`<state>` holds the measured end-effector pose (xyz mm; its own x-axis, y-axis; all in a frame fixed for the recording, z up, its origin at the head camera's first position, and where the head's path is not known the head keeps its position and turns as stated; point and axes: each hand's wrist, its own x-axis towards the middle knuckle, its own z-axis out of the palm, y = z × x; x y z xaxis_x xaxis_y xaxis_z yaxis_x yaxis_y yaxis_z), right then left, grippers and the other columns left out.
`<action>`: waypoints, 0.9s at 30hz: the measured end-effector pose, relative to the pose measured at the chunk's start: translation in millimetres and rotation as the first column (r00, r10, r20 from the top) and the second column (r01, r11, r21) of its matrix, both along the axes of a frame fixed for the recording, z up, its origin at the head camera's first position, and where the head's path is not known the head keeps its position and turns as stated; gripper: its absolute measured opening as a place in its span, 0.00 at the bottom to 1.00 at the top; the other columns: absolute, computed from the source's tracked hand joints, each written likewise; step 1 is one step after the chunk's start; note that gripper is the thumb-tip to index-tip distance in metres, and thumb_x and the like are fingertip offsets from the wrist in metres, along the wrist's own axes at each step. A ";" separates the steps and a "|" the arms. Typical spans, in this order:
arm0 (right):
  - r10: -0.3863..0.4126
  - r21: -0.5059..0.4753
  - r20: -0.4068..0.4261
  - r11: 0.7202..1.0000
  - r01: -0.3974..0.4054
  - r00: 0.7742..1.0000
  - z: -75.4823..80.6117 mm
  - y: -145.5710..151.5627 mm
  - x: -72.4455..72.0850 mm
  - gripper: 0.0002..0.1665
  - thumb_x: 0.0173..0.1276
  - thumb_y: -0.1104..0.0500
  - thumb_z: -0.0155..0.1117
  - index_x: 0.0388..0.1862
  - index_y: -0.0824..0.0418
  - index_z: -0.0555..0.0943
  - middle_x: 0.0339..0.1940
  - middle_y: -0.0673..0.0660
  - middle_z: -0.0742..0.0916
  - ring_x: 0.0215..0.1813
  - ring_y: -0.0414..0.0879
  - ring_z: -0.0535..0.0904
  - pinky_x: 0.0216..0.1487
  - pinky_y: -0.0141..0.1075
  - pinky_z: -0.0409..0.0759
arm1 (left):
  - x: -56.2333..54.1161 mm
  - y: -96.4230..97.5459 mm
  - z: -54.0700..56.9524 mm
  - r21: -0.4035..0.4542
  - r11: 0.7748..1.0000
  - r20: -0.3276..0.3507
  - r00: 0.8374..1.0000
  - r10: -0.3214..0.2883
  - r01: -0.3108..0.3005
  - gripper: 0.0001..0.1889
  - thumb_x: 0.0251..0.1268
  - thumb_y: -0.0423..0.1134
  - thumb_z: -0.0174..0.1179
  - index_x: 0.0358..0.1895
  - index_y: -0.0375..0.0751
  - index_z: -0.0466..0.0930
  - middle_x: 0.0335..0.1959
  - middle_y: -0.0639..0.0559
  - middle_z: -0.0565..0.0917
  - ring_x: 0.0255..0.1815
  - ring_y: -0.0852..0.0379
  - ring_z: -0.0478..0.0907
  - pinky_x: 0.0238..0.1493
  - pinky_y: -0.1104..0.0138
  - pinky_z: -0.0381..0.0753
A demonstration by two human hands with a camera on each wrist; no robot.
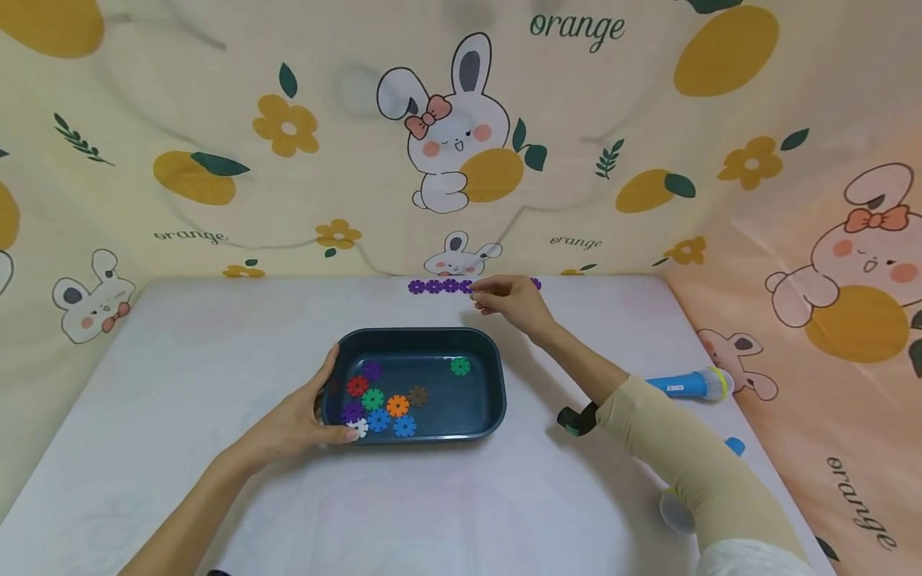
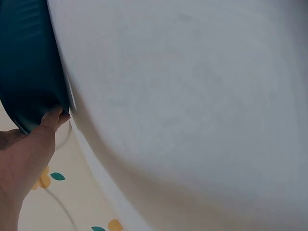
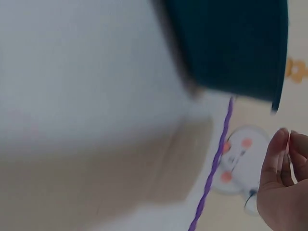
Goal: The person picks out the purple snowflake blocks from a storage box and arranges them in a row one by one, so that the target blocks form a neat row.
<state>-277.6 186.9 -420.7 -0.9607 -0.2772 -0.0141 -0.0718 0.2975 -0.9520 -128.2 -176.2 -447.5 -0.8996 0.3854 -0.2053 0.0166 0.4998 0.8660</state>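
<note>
My left hand (image 1: 306,416) grips the left end of a dark blue-green tray (image 1: 432,439), with the thumb over its near rim. In the left wrist view, the fingers (image 2: 50,118) hold the tray's end wall. Inside the tray lie several notched plastic discs, among them a green disc (image 1: 460,366), an orange disc (image 1: 398,406) and a white disc (image 1: 358,428) partly under the thumb. My right hand (image 1: 515,302) is near a row of purple notched discs (image 1: 434,286) at the back, hiding part of it. In the right wrist view, its fingertips come close together with nothing visible between them.
A blue toy microphone (image 1: 680,386) lies at the right, partly behind the right forearm. Near it are a black object (image 1: 576,420) and another microphone's grille (image 1: 677,510). A printed cloth (image 1: 346,160) stands behind the white table (image 1: 238,352).
</note>
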 end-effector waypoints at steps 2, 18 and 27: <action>0.030 -0.011 -0.005 1.000 -0.030 1.000 4.0 -8.5 7.1 0.15 0.70 0.61 0.66 0.53 0.66 0.84 0.50 0.70 0.86 0.51 0.68 0.82 0.50 0.45 0.84 | -0.2 0.3 0.0 0.005 1.000 0.004 1.000 0.000 0.000 0.67 0.51 0.46 0.77 0.81 0.59 0.27 0.81 0.38 0.40 0.79 0.32 0.41 0.71 0.36 0.46; 0.278 0.083 -0.077 0.959 -0.272 0.957 0.3 -72.6 41.6 0.14 0.69 0.61 0.67 0.52 0.61 0.86 0.44 0.54 0.90 0.45 0.52 0.87 0.48 0.38 0.85 | -1.6 0.4 0.2 0.012 1.000 0.018 1.000 0.001 -0.002 0.67 0.52 0.46 0.77 0.80 0.58 0.27 0.81 0.35 0.41 0.78 0.32 0.42 0.72 0.38 0.48; 0.351 0.179 -0.043 0.924 -0.338 0.936 -12.9 -101.5 54.8 0.17 0.71 0.60 0.66 0.55 0.64 0.85 0.53 0.56 0.88 0.50 0.40 0.84 0.51 0.30 0.81 | -0.8 -0.1 0.6 0.014 1.000 0.016 1.000 -0.015 0.015 0.66 0.53 0.47 0.76 0.80 0.58 0.27 0.80 0.34 0.42 0.78 0.31 0.43 0.72 0.36 0.48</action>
